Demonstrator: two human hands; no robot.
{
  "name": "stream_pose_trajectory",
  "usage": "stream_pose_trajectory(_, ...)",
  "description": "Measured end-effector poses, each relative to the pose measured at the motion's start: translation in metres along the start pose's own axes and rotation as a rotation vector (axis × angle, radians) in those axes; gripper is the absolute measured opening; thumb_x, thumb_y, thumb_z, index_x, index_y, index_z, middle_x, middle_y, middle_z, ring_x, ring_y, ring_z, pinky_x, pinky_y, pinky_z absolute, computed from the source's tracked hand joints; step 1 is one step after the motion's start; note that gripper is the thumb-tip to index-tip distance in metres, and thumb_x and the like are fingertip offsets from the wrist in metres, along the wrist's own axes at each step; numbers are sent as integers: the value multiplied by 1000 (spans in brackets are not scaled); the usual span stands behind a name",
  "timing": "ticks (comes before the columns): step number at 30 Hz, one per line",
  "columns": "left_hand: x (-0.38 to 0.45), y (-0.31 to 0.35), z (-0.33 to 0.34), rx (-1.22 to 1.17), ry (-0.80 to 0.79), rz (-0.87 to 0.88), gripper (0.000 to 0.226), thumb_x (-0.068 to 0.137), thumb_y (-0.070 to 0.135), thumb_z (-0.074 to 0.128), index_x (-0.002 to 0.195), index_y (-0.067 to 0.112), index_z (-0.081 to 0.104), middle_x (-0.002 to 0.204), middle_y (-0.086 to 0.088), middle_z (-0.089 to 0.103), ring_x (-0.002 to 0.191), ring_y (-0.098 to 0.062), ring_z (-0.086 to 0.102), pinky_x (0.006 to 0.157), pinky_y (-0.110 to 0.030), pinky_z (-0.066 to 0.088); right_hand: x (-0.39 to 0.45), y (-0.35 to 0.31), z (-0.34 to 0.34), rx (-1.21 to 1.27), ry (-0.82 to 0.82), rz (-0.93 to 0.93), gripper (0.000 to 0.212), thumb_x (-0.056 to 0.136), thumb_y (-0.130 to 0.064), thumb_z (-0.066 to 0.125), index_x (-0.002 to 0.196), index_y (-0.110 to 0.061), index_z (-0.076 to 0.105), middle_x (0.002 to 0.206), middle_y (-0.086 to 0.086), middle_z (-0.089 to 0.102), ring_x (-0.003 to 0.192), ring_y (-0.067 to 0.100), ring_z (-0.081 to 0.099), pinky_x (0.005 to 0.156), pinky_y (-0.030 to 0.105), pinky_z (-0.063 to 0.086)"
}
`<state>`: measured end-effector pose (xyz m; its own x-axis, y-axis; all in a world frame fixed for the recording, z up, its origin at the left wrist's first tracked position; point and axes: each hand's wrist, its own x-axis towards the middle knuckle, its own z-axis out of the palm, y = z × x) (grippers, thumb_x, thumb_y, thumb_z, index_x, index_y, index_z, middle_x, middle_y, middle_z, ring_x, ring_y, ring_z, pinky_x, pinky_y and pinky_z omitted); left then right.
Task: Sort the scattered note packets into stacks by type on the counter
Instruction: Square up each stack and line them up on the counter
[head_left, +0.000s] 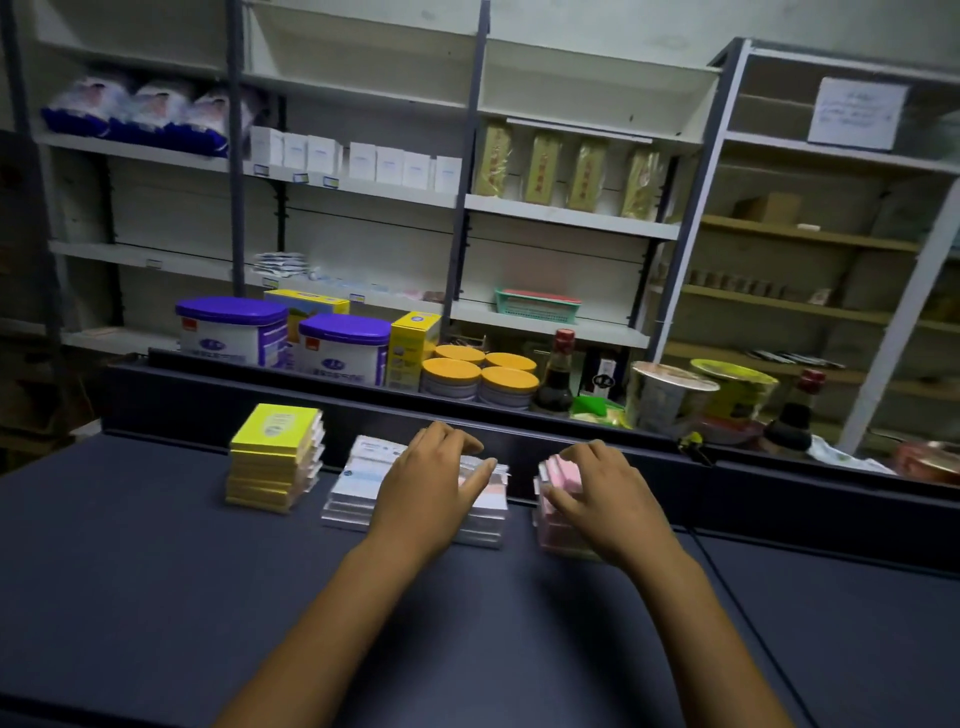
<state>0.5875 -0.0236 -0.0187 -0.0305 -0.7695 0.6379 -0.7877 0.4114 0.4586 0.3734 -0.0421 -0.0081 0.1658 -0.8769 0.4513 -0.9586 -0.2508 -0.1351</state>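
Head view: three stacks of note packets stand in a row on the dark counter (156, 561), close to the raised ledge (519, 431) at its far edge. The yellow stack (272, 462) is on the left, tall and untouched, well clear of both hands. Just beside it on the right is the white stack (358, 483), lower and wider, its packets wrapped in clear film. The pink stack (558, 499) stands to the right of that, with a narrow gap of counter between them.

The left hand (428, 483) lies on top of the white stack, covering its right half. Its fingers are spread and lightly bent, tips reaching toward the stack's far edge, thumb stretched out over the right end. It rests on the packets rather than pinching any one of them.

The right hand (605, 499) is over the pink stack, hiding most of it. Its fingers curl down around the stack's far and left sides, with the pink top packet showing between them; it seems to grip the stack, though motion blur makes the exact hold unclear.

Both forearms reach in from the bottom of the frame, bare.

Behind the ledge stand two tins (337, 348) with purple lids, yellow boxes (413, 343), round tubs (480, 379) with orange lids, dark bottles (558, 379) and cup noodles (670, 395). Shelves (566, 215) on the back wall hold white boxes, bagged goods and a green basket (535, 304).
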Motion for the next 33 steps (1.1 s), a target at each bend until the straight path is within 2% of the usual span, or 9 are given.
stream_pose_trajectory(4,-1,35,29,-74,-46,-51,30,94,44,56,112,21,64,113,5,56,106,-14,57,89,-38,50,-10,39,-10,19,-16,11,45,95,-50,52,132,-24,48,129,-5,51,122,19,45,97,36,40)
stream_pose_trajectory(8,3,58,55,-92,-98,-105,34,93,46,57,114,19,63,113,2,57,101,-15,59,85,-32,50,-17,67,-13,42,-30,26,46,95,-51,53,131,-23,48,127,-5,51,120,18,45,96,36,42)
stream_pose_trajectory(12,18,68,78,-101,-201,-222,43,94,49,54,117,15,63,117,-4,62,105,-21,61,93,-39,49,-14,93,-7,133,-59,67,48,94,-53,54,131,-23,48,128,-6,51,122,16,46,98,37,44)
stream_pose_trajectory(16,30,66,105,-16,-383,-340,55,96,57,41,116,10,61,115,-11,66,106,-29,60,91,-41,48,0,111,6,422,-98,195,52,92,-57,56,130,-22,52,128,-2,57,116,16,56,96,36,49)
stream_pose_trajectory(19,33,63,123,-45,-441,-380,57,98,55,35,125,11,61,121,-12,65,113,-31,59,97,-41,46,7,115,23,717,-176,341,53,90,-62,54,122,-20,58,115,1,66,96,18,70,90,43,57)
stream_pose_trajectory(24,33,58,140,-265,-437,-483,54,98,52,37,129,12,57,124,-8,64,116,-27,59,101,-37,44,11,108,49,1030,-292,483,45,91,-57,59,103,-15,63,88,9,74,73,21,75,70,39,63)
stream_pose_trajectory(27,30,57,146,-279,-397,-502,51,98,49,39,134,16,52,128,-4,63,117,-22,57,90,-26,37,12,105,55,1101,-262,507,38,93,-50,60,100,-13,64,83,8,75,71,20,75,61,32,62)
stream_pose_trajectory(31,26,59,146,-465,-308,-568,45,93,43,54,129,16,53,123,-2,65,110,-20,60,98,-37,46,7,105,55,1269,-254,511,31,93,-39,65,104,-10,65,75,4,77,71,21,76,57,26,58)
stream_pose_trajectory(33,24,60,141,-568,-290,-585,67,82,42,64,139,12,45,131,-3,61,117,-20,58,104,-40,45,5,106,55,1337,-227,503,31,91,-32,68,110,-9,65,85,6,78,77,23,76,61,27,59)
